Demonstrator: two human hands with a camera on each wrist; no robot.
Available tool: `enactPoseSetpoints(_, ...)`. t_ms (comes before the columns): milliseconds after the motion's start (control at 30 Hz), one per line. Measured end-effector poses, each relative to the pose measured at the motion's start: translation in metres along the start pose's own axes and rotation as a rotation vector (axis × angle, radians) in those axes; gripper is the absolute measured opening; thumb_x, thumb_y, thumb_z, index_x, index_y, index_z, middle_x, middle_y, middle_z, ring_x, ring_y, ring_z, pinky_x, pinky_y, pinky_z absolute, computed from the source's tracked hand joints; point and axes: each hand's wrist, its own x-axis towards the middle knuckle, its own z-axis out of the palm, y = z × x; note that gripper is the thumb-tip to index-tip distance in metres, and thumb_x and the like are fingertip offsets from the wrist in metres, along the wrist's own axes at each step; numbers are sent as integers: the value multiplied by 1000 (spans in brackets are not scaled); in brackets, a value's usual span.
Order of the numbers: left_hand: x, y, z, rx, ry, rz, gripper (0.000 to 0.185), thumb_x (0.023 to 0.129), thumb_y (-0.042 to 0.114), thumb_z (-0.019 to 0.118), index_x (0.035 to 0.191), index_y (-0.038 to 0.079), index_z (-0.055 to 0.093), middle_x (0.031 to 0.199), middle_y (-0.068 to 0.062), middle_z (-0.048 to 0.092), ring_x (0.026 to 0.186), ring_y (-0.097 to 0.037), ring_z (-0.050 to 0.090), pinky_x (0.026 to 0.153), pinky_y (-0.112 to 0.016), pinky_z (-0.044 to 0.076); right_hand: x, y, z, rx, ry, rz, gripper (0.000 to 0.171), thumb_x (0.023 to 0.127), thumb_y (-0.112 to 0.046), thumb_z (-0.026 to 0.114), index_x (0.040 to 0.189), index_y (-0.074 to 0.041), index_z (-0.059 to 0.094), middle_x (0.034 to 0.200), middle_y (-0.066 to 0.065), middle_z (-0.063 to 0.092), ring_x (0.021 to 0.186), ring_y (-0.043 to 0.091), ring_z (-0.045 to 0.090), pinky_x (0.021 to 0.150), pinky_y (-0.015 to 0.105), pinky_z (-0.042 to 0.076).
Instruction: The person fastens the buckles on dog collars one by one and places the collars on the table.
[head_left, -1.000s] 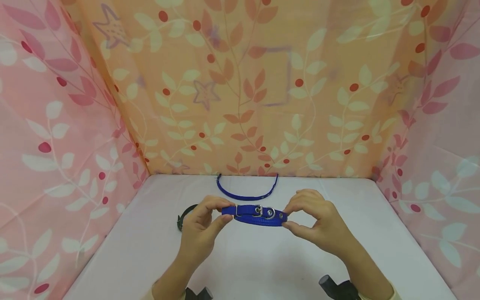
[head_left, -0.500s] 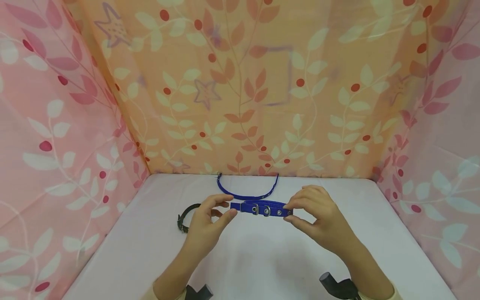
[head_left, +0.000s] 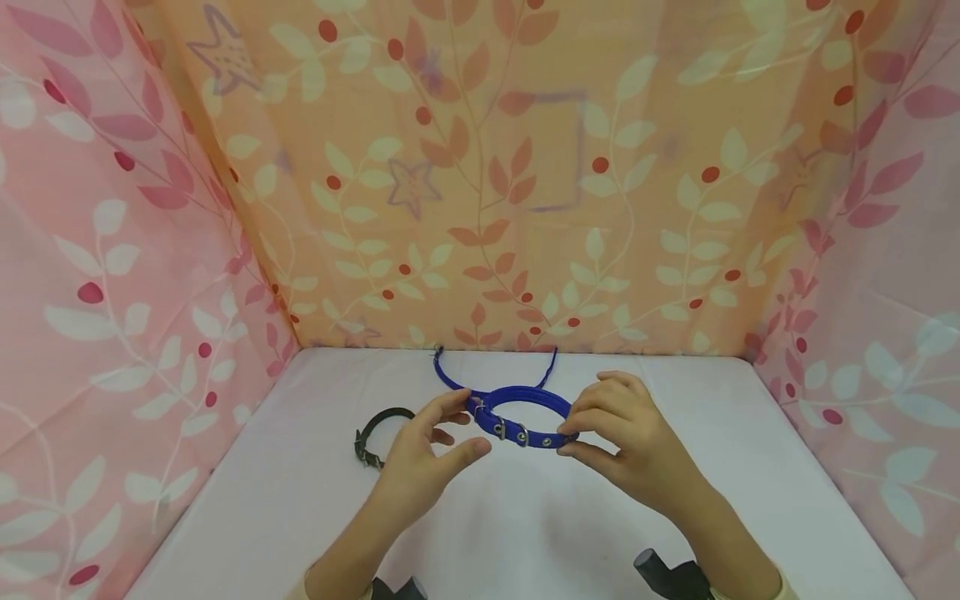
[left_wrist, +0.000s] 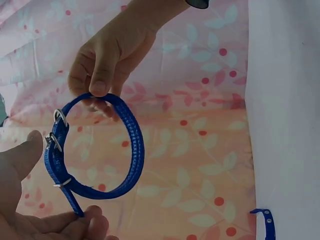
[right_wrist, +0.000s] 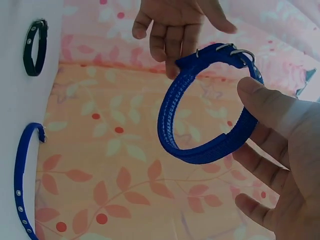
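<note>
A blue pet collar [head_left: 525, 436], buckled into a loop with a metal buckle, D-ring and eyelets, is held up above the table. My right hand [head_left: 637, 442] pinches its right side between thumb and fingers, plain in the right wrist view, where the collar [right_wrist: 167, 117] hangs as a full ring. At the other side is my left hand [head_left: 420, 454], its thumb away from the strap. In the left wrist view the fingertips [left_wrist: 92, 215] touch the collar's free strap end, and the thumb stands apart from it.
A second blue collar [head_left: 442, 371] lies unbuckled at the table's back edge, partly hidden behind the held one. Left of it, a dark green collar [head_left: 362, 442] lies buckled on the white table [head_left: 600, 550]. Patterned cloth walls [head_left: 480, 167] enclose the back and sides.
The held collar has tilted from nearly edge-on to an open ring. My left thumb and fingers have come apart from their pinch on its left end; my right hand keeps its hold.
</note>
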Motion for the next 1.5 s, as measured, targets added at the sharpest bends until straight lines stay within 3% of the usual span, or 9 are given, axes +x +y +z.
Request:
enactPoseSetpoints(100, -1, 0, 1, -50, -28, 58, 71, 83, 37, 85, 146, 23, 55, 129, 12, 66, 119, -12, 58, 96, -34, 52, 1, 0, 1, 35, 15, -40, 22, 94, -40, 73, 95, -18, 75, 98, -2, 67, 97, 18, 61, 111, 42, 34)
enactPoseSetpoints(200, -2, -1, 1, -94, -39, 120, 74, 82, 34, 86, 147, 25, 53, 134, 14, 64, 124, -11, 57, 98, -31, 52, 1, -1, 0, 36, 27, -10, 29, 89, -44, 77, 100, -18, 76, 104, 2, 68, 104, 24, 59, 110, 39, 33)
enactPoseSetpoints(333, -2, -2, 3, -164, -34, 208, 71, 84, 25, 85, 147, 25, 52, 138, 11, 63, 126, -15, 56, 98, -30, 51, -1, -3, -1, -10, 11, 123, 51, 80, -57, 79, 112, -18, 76, 115, 3, 68, 113, 26, 56, 109, 36, 32)
enactPoseSetpoints(500, -2, -2, 5, -249, 1, 277, 65, 87, 14, 83, 145, 15, 54, 139, 4, 64, 126, -20, 57, 99, -29, 51, -5, -3, -2, -93, -63, 296, 79, 66, -67, 83, 126, -17, 70, 122, -1, 69, 119, 23, 58, 106, 42, 36)
enactPoseSetpoints(733, -2, 0, 4, -276, 9, 300, 62, 88, 10, 81, 143, 17, 56, 140, 3, 64, 128, -20, 57, 99, -28, 50, -7, -3, 3, -31, -113, 465, 81, 55, -43, 98, 127, -19, 70, 120, -7, 73, 116, 19, 62, 98, 49, 44)
enactPoseSetpoints(867, -1, 1, 3, -263, 6, 297, 64, 87, 10, 82, 144, 21, 56, 142, 3, 62, 130, -20, 55, 99, -28, 51, -6, -5, 5, 14, -91, 523, 81, 55, -33, 100, 128, -19, 69, 123, -7, 72, 118, 18, 61, 96, 45, 50)
enactPoseSetpoints(1100, -3, 0, 4, -204, 78, 229, 70, 83, 14, 86, 145, 29, 58, 136, 0, 55, 126, -24, 50, 97, -27, 53, -5, -11, 7, 81, -44, 635, 79, 62, -28, 99, 134, -22, 66, 129, -8, 68, 124, 10, 58, 101, 31, 51)
enactPoseSetpoints(1300, -2, 1, 5, -206, 100, 221, 64, 86, 16, 84, 143, 27, 59, 136, 7, 61, 125, -16, 56, 98, -27, 53, -4, -13, 8, 149, -28, 693, 78, 68, -25, 96, 138, -25, 63, 133, -9, 65, 126, 10, 56, 104, 47, 49)
enactPoseSetpoints(1500, -1, -1, 3, -187, 131, 267, 55, 88, 15, 81, 139, 24, 62, 136, 7, 64, 126, -16, 56, 99, -26, 51, -6, -8, 9, 226, -50, 695, 73, 75, -20, 93, 141, -21, 61, 134, -10, 63, 127, 11, 55, 108, 56, 45)
